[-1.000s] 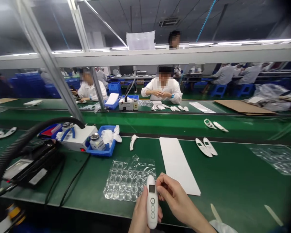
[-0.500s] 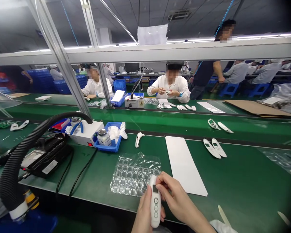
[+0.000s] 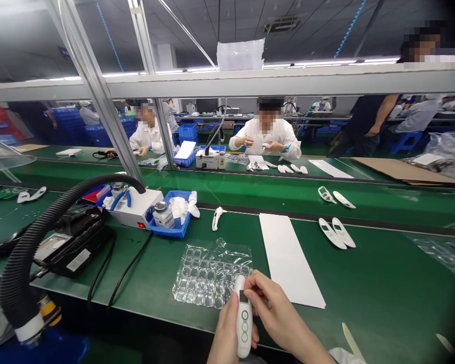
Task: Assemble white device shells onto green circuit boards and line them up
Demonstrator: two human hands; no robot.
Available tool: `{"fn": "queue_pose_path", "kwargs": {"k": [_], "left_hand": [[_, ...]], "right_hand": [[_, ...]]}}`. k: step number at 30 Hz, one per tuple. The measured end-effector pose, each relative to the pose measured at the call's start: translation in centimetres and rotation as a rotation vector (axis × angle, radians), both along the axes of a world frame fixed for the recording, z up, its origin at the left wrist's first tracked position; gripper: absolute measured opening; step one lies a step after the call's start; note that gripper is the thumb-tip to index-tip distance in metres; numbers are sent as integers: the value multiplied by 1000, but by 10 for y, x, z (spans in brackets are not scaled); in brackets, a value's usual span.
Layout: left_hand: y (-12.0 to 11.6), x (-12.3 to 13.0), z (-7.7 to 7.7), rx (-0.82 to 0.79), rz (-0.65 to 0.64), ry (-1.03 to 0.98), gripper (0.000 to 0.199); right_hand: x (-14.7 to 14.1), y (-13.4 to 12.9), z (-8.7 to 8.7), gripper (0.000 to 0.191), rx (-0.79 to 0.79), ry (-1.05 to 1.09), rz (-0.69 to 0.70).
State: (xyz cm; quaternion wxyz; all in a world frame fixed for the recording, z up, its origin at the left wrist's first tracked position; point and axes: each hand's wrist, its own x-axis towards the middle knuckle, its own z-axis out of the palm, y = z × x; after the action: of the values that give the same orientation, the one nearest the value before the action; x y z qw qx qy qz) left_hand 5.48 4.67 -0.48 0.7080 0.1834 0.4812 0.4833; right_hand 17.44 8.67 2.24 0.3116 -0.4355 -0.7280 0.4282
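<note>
My left hand (image 3: 226,337) wraps the lower back of a white handheld electronic device (image 3: 244,323), which stands nearly upright. The device has a small dark display near its top and three round buttons below it. My right hand (image 3: 276,309) comes in from the right, its fingertips pinching the device's upper edge beside the display. Just above my hands lies a clear plastic blister sheet (image 3: 212,273) on the green workbench (image 3: 379,293). A long white paper strip (image 3: 288,260) lies to its right, touching neither hand.
Pairs of white device shells (image 3: 331,233) lie beyond the strip. A blue tray (image 3: 170,228) and a white machine (image 3: 131,212) stand at the back left. A black ribbed hose (image 3: 25,263) curves down the left. Co-workers in white coats (image 3: 265,139) sit across the bench.
The view has shifted slightly, and a standing person in dark clothes has moved right behind the far bench. My hands still hold the device in nearly the same grip.
</note>
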Motion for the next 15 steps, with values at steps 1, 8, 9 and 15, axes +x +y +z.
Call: {"fn": "queue_pose_path", "kwargs": {"k": [1, 8, 9, 15], "left_hand": [[0, 0, 0, -2, -3, 18, 72], [3, -2, -11, 257, -105, 276, 57], [4, -3, -13, 284, -114, 300, 56], [7, -4, -15, 209, -123, 311, 60]], "right_hand": [[0, 0, -1, 25, 7, 0, -2], [-2, -1, -13, 22, -287, 360, -10], [-3, -1, -15, 24, -320, 414, -8], [-3, -1, -17, 25, -356, 527, 11]]}}
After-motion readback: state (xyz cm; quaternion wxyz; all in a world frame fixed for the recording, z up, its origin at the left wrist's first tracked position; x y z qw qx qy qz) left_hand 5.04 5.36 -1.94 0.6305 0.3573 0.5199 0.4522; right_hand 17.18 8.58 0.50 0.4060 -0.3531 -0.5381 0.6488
